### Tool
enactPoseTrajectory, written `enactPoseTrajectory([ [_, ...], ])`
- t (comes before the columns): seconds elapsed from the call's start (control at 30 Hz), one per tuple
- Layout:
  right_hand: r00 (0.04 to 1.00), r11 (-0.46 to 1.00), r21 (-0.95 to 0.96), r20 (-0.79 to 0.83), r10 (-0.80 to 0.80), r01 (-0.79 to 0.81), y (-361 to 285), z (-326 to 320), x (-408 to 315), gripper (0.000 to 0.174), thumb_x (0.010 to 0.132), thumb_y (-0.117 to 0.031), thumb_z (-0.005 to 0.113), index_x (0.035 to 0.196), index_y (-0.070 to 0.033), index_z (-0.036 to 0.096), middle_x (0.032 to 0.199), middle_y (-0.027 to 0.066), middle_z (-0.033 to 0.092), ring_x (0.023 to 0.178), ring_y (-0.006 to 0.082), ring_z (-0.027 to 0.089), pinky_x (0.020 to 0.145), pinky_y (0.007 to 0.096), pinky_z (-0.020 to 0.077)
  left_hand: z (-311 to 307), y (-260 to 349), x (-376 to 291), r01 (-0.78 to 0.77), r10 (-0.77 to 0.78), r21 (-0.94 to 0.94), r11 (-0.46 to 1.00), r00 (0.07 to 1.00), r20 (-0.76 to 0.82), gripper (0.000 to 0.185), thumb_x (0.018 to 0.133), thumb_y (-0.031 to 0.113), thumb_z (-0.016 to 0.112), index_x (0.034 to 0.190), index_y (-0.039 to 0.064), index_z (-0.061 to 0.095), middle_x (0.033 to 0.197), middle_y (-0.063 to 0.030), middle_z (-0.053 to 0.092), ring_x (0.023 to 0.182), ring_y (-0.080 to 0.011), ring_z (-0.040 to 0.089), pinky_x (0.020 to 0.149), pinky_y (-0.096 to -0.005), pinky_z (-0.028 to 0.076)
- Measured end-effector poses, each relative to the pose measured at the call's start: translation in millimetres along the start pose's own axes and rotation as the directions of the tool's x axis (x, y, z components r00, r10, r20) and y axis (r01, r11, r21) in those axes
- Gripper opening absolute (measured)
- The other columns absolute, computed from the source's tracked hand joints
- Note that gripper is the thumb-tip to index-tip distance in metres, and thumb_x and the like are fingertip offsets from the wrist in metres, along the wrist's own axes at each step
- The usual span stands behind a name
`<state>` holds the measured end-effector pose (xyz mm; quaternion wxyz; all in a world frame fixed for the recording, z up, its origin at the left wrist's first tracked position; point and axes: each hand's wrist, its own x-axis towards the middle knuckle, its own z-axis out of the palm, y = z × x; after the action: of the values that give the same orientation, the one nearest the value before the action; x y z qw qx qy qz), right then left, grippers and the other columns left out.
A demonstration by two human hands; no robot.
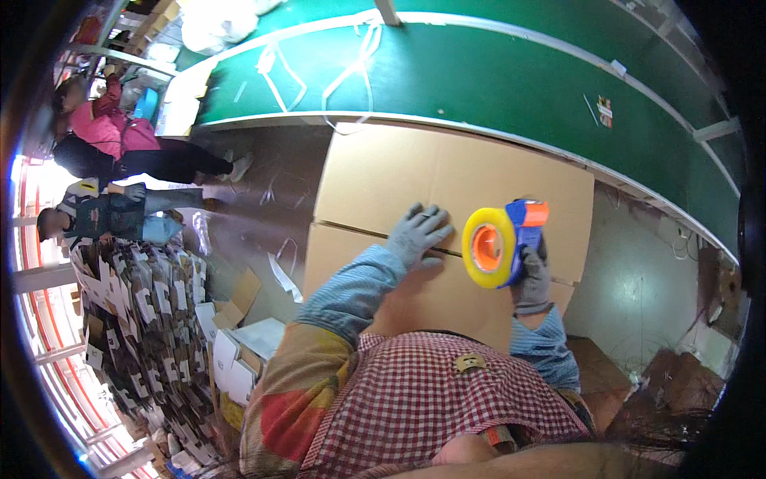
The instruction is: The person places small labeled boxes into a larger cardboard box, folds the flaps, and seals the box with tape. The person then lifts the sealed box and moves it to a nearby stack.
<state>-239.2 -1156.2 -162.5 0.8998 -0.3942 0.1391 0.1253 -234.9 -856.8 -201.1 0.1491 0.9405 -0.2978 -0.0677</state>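
A large cardboard box lies before me with two flaps meeting at a narrow seam. My left hand, in a grey glove, rests on the cardboard across the seam with its fingers apart and nothing in its grip. My right hand, also gloved in grey, is closed around the handle of a blue and orange tape dispenser. The dispenser carries a yellow tape roll on an orange hub, held above the box's right part. Whether any tape touches the cardboard, I cannot tell.
Beyond the box runs a green-topped workbench with loose white straps on it. Stacked flattened cartons stand at the left, near two people. A loose white strip lies on the floor by the box.
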Motion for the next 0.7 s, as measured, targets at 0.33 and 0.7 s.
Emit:
enactPoseTrajectory([
  [0.33, 0.977, 0.963, -0.22, -0.107, -0.183, 0.157, 43.5, 58.3, 10.8, 0.062, 0.092, -0.019, 0.074, 0.146, -0.004, 0.047, 0.133, 0.0085, 0.061, 0.115, 0.0215, 0.062, 0.102, 0.0349, 0.0508, -17.2, 56.3, -2.3, 0.228, -0.306, -0.964, 0.139, 0.935, 0.178, 0.066, 0.098, 0.018, 0.063, 0.154, 0.0, 0.034, 0.144, -0.0207, 0.052, 0.137, -0.028, 0.049, 0.114, -0.037, 0.039],
  [0.7, 0.983, 0.475, -0.86, 0.16, -0.095, 0.186, 27.4, 20.9, 21.3, 0.055, 0.107, -0.036, 0.05, 0.148, 0.0, 0.045, 0.145, 0.0151, 0.053, 0.13, 0.0224, 0.053, 0.108, 0.0363, 0.0429, 12.4, 56.8, 20.6, 0.136, -0.516, -0.987, 0.089, 0.854, 0.071, 0.077, 0.101, 0.047, 0.057, 0.155, 0.002, 0.026, 0.147, -0.0232, 0.049, 0.135, -0.0321, 0.05, 0.111, -0.0416, 0.042],
])
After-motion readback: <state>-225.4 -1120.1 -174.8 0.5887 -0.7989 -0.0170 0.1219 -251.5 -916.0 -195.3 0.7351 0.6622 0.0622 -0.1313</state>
